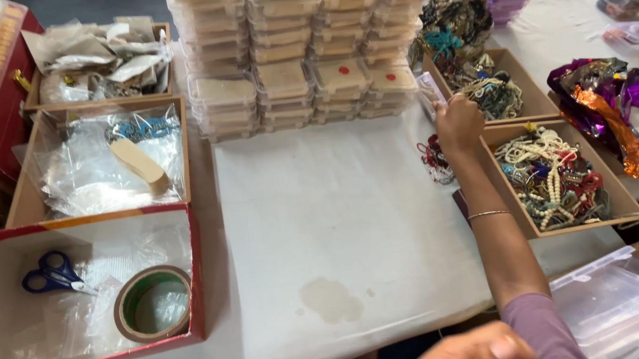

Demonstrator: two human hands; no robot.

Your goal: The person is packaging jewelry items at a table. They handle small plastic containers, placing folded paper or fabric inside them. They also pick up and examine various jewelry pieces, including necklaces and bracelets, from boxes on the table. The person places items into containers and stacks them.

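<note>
At the bottom edge of the frame, nearest the camera, the left hand [471, 354] shows only as curled knuckles and a thumb; I cannot tell if it holds anything. The right hand [457, 123] is stretched forward to right of centre, its fingers closed on a small clear packet [431, 93], above a red bead bundle [436, 159] lying on the white tabletop [339, 209]. Just right of it stand two wooden trays of jewellery [555, 179]. Clear flat boxes [303, 43] are stacked at the upper centre. A red box [74, 299] at lower left holds blue scissors [55, 273] and a tape roll [153, 304].
</note>
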